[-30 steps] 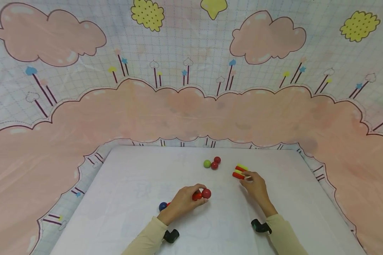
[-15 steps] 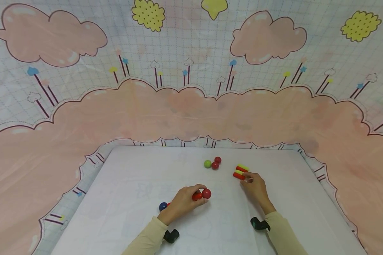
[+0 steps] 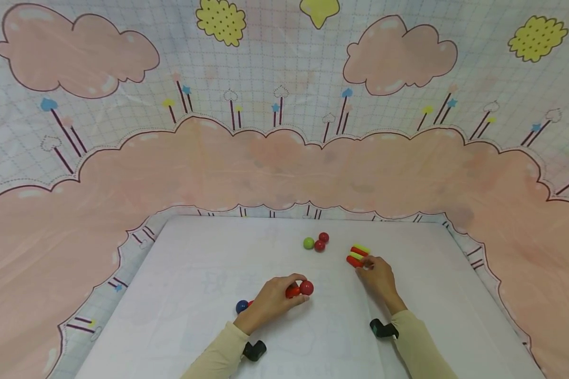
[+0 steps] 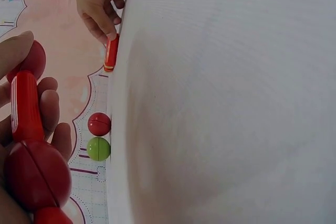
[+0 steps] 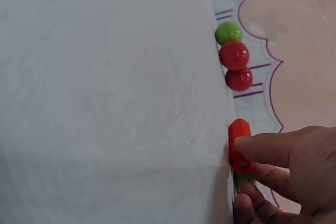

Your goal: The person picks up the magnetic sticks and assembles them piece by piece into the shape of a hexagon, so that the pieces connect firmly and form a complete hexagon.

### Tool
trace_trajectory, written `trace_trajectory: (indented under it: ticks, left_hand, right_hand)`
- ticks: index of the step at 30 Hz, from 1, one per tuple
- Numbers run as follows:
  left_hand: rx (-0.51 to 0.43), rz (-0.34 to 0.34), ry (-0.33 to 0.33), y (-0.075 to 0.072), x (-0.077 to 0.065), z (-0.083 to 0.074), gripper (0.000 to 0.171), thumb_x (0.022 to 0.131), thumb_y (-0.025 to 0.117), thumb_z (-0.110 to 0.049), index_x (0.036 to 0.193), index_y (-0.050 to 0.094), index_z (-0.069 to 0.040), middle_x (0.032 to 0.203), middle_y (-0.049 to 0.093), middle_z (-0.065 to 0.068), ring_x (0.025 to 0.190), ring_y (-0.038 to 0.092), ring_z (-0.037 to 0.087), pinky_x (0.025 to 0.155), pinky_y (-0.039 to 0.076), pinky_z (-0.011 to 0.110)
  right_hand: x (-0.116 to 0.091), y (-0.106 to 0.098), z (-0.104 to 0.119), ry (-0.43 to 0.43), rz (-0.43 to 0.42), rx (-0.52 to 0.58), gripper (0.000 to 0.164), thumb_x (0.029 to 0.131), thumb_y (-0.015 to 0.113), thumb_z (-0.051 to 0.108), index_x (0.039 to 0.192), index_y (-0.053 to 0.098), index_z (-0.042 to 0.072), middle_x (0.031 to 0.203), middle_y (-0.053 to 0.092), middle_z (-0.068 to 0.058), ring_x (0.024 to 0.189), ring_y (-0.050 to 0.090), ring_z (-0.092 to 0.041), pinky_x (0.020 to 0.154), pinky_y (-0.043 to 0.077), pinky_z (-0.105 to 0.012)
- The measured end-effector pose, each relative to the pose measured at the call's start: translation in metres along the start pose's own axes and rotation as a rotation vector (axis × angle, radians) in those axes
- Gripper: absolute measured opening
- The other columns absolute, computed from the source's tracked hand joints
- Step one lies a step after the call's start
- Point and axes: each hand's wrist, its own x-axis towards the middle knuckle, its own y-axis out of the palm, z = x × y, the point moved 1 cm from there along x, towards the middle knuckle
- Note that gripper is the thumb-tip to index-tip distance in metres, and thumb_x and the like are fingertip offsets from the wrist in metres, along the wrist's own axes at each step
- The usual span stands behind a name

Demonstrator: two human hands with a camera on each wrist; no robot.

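Observation:
In the head view my left hand (image 3: 271, 300) grips a chain of red toy rods and balls. A red ball (image 3: 306, 288) shows at its fingertips, and a blue ball (image 3: 242, 307) sticks out behind the wrist. The left wrist view shows a red rod (image 4: 26, 106) between two red balls in the curled fingers. My right hand (image 3: 380, 276) pinches the nearest red rod (image 5: 240, 142) of a small row, its thumb lying on the rod. Alongside it are a yellow-green rod (image 3: 357, 256), another red rod (image 3: 359, 251) and another yellow-green rod (image 3: 362, 247).
Farther back on the white table (image 3: 194, 252) sit a green ball (image 3: 308, 243) and two red balls (image 3: 320, 246), close together. Patterned cloth (image 3: 284, 168) rises behind the table. Each wrist wears a dark camera (image 3: 255, 350).
My right hand has shifted slightly, and the nearest red rod has turned a little at its fingertips. The left hand and its chain stay in place.

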Motion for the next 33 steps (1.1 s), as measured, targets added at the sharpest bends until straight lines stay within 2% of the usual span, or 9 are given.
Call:
trace_trajectory:
  ticks: [10,14,19,23,33]
  left_hand:
    - [-0.001,0.003,-0.008,0.000,0.000,0.000,0.038,0.089,0.071,-0.041,0.122,0.062,-0.024,0.095,0.069,-0.008,0.082,0.055,0.003,0.075,0.049,0.021]
    - [0.001,0.009,-0.015,-0.001,-0.001,-0.001,0.037,0.090,0.070,-0.041,0.122,0.061,-0.024,0.094,0.068,-0.008,0.081,0.054,0.003,0.073,0.047,0.020]
    - [-0.005,0.005,-0.007,-0.003,-0.001,-0.002,0.037,0.090,0.070,-0.040,0.122,0.061,-0.024,0.093,0.068,-0.008,0.081,0.054,0.003,0.073,0.047,0.020]
    - [-0.009,0.000,-0.002,-0.002,0.000,-0.001,0.038,0.089,0.071,-0.040,0.122,0.061,-0.024,0.094,0.069,-0.008,0.081,0.055,0.003,0.074,0.048,0.020]
    - [-0.009,0.006,-0.020,-0.001,0.000,-0.001,0.039,0.089,0.070,-0.040,0.123,0.061,-0.024,0.097,0.070,-0.007,0.084,0.056,0.004,0.076,0.050,0.021]
  right_hand:
    - [-0.004,0.000,-0.001,0.019,-0.016,0.010,0.029,0.087,0.068,0.019,0.111,0.069,0.002,0.107,0.068,-0.017,0.100,0.061,-0.032,0.082,0.047,-0.044]
    - [-0.007,-0.002,0.001,0.021,-0.005,0.025,0.030,0.089,0.067,0.019,0.114,0.068,0.003,0.105,0.070,-0.014,0.097,0.062,-0.029,0.079,0.048,-0.037]
    - [-0.012,-0.010,0.010,-0.029,-0.012,0.050,0.028,0.090,0.067,0.015,0.115,0.068,0.001,0.106,0.070,-0.016,0.091,0.061,-0.026,0.068,0.047,-0.028]
    - [-0.017,-0.019,0.019,-0.064,-0.020,0.061,0.027,0.091,0.067,0.015,0.114,0.068,0.001,0.107,0.070,-0.017,0.090,0.061,-0.026,0.060,0.045,-0.026]
    - [-0.026,-0.033,0.035,-0.139,-0.042,0.053,0.027,0.090,0.069,0.017,0.114,0.069,0.004,0.104,0.070,-0.015,0.090,0.060,-0.025,0.063,0.043,-0.026]
